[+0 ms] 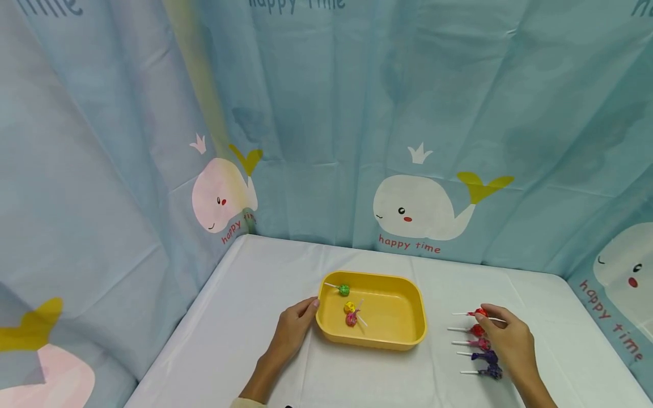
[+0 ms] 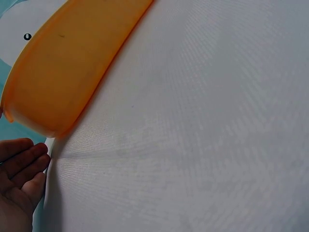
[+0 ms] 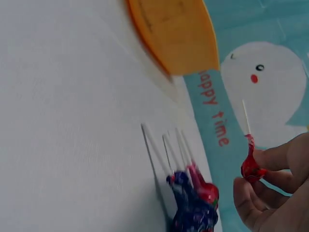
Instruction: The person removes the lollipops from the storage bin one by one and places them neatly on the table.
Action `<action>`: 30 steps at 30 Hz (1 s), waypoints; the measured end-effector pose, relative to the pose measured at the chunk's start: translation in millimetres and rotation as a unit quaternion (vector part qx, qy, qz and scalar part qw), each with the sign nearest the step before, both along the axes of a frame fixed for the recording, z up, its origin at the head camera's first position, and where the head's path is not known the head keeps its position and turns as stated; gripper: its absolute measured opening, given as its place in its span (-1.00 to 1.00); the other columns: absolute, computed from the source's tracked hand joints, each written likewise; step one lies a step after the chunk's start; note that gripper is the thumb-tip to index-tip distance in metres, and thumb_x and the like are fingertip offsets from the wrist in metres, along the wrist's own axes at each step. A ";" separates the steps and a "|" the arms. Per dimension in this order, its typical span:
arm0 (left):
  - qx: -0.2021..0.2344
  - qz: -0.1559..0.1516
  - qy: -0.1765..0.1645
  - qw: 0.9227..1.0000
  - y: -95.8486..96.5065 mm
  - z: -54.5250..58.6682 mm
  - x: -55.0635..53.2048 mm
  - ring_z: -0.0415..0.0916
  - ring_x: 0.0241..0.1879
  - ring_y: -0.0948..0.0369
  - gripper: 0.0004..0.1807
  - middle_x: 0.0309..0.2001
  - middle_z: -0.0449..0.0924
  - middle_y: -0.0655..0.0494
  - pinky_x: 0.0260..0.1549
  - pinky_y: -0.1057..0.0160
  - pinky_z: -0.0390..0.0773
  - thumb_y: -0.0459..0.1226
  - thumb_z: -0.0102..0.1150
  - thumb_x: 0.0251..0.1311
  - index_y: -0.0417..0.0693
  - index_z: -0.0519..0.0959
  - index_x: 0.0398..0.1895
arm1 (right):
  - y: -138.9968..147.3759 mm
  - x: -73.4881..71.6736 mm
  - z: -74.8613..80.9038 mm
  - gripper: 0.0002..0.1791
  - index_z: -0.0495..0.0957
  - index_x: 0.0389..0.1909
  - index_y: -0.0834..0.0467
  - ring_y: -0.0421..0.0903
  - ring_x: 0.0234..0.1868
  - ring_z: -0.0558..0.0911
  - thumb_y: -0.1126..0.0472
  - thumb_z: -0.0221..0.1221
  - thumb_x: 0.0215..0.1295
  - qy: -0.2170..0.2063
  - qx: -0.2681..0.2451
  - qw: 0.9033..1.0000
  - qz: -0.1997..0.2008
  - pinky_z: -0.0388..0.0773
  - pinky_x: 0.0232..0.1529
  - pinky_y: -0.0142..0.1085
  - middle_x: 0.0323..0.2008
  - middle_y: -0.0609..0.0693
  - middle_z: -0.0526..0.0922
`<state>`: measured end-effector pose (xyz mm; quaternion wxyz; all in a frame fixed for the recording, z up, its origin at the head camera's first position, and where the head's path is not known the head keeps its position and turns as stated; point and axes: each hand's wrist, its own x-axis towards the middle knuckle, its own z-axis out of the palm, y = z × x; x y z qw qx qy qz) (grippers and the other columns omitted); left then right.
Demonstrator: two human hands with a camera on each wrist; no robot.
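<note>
In the head view my left hand [image 1: 295, 327] pinches the left rim of a yellow tray [image 1: 395, 339]. The left wrist view shows its other fingers [image 2: 26, 157] stretched out loosely under the tray's outer wall. Inside the tray lie a green lollipop [image 1: 344, 290], a yellow lollipop [image 1: 349, 307] and a pinkish-red lollipop [image 1: 351, 319]. To the right, thumb and fingertips of my right hand [image 1: 512, 340] pinch a red lollipop [image 3: 250, 166] by its wrapped head, its white stick pointing away from the palm.
Below that hand, other lollipops lie in a column, sticks leftward: a red one [image 1: 476, 330], a pinkish one [image 1: 482, 343], and two purple ones, the nearest [image 1: 491, 372] at the bottom. A white cloth [image 1: 367, 374] covers the table. Blue whale-print curtains [image 1: 326, 198] hang behind and beside it.
</note>
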<state>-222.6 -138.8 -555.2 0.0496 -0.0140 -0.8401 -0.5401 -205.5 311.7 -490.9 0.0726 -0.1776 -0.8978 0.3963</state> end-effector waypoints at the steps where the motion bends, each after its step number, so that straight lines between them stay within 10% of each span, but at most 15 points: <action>1: 0.000 0.000 0.000 1.000 0.0 0.2 -0.1 0.51 0.42 -0.03 -0.38 0.31 0.66 0.02 0.45 -0.10 0.46 0.17 0.06 0.57 -0.08 0.65 0.34 | 3.2 0.0 -1.5 -0.49 0.60 0.31 0.22 -0.21 -0.34 0.74 -0.01 0.29 0.53 -0.004 0.003 1.000 -0.007 0.56 -0.44 -0.39 -0.07 0.24 0.82; 10: 0.001 0.003 0.003 1.000 -0.5 -0.7 -0.5 0.51 0.42 -0.03 -0.37 0.31 0.67 0.03 0.45 -0.10 0.46 0.20 0.06 0.55 -0.07 0.65 0.34 | 27.2 1.2 -13.0 -0.53 0.58 0.28 0.31 -0.06 -0.37 0.77 0.10 0.27 0.52 -0.024 0.016 0.998 -0.049 0.60 -0.28 -0.12 0.03 0.37 0.75; 22: 0.002 0.003 0.000 1.000 0.0 -2.1 -0.1 0.50 0.43 -0.03 -0.33 0.32 0.66 0.03 0.46 -0.11 0.45 0.24 0.04 0.55 -0.07 0.64 0.35 | 57.2 3.7 -28.4 -0.54 0.55 0.27 0.41 -0.04 -0.36 0.77 0.21 0.28 0.50 -0.039 0.014 0.996 -0.083 0.60 -0.56 -0.39 0.11 0.43 0.69; 30: 0.002 0.006 0.000 1.000 0.5 -1.7 0.1 0.50 0.43 -0.03 -0.36 0.31 0.66 0.04 0.46 -0.12 0.45 0.21 0.06 0.55 -0.06 0.65 0.34 | 76.3 5.2 -38.3 -0.50 0.54 0.30 0.38 0.41 0.15 0.57 0.13 0.27 0.52 -0.057 0.035 0.994 -0.092 0.55 -0.10 0.08 0.16 0.43 0.65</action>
